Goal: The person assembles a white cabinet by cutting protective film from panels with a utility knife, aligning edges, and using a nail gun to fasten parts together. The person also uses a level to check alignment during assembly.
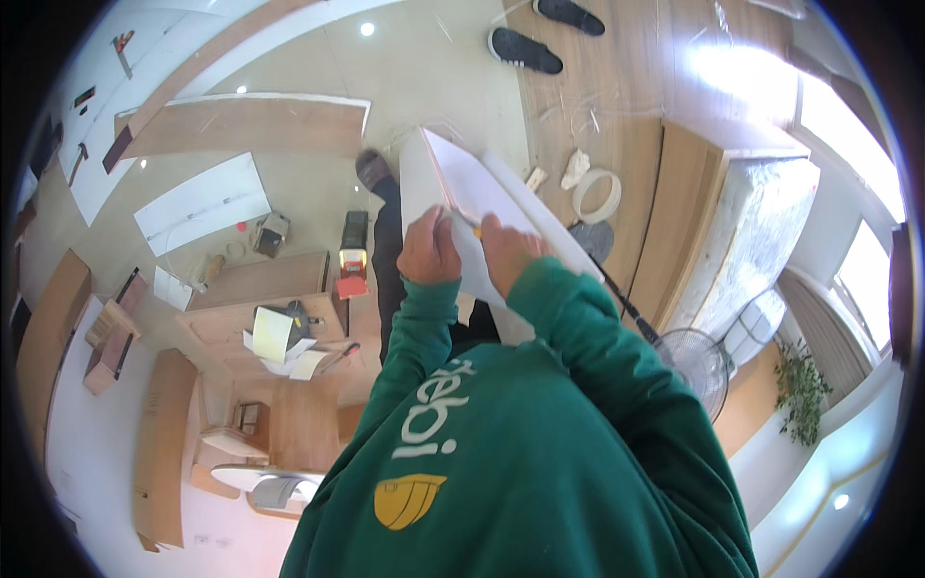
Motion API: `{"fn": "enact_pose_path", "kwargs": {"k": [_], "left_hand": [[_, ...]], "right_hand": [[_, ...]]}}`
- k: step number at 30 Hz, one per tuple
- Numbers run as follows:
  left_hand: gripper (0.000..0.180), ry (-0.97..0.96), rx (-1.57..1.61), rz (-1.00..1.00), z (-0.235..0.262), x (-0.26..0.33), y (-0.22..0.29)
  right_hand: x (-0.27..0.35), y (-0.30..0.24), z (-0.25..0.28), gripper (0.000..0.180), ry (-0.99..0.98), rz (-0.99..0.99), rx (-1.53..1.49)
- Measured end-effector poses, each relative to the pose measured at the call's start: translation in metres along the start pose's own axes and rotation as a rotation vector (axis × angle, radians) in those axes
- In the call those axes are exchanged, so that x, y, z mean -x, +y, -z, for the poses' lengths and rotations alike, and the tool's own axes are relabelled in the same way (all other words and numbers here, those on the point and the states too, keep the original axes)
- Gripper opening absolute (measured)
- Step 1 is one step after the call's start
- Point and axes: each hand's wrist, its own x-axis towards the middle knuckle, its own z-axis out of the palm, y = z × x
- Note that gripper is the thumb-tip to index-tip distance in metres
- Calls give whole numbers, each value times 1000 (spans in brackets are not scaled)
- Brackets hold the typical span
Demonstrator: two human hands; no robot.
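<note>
"Where was the white board (pixel 461 173) from the grip?"

"Just below and ahead of it, right of the dark trouser leg (pixel 388 279). Its long axis ran forward, the far end pointing slightly left."

"Which hand was nearer?"

"Neither: left hand (pixel 431 249) and right hand (pixel 511 252) were side by side at its thin edge, fingers curled."

"Pinching what?"

"The right perhaps held a small yellow thing (pixel 477 231); blurred, so I couldn't tell, nor for the left."
</note>
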Motion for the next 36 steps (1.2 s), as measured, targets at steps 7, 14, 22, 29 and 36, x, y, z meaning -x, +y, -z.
{"fn": "enact_pose_path", "kwargs": {"k": [7,14,22,29,36], "left_hand": [[18,37,-12,-80,3,2,1],[18,7,-56,-14,4,5,9],[20,13,-114,-33,1,-5,5],[20,-5,-152,-65,4,5,8],[21,2,-133,-18,-1,-4,9]], "right_hand": [[4,-10,6,16,-140,-96,51],[-1,-10,-1,16,-63,-80,51],[-2,-5,3,17,-77,-52,62],[-3,-1,1,17,0,-13,11],[-4,0,-3,17,-92,-88,78]]}}
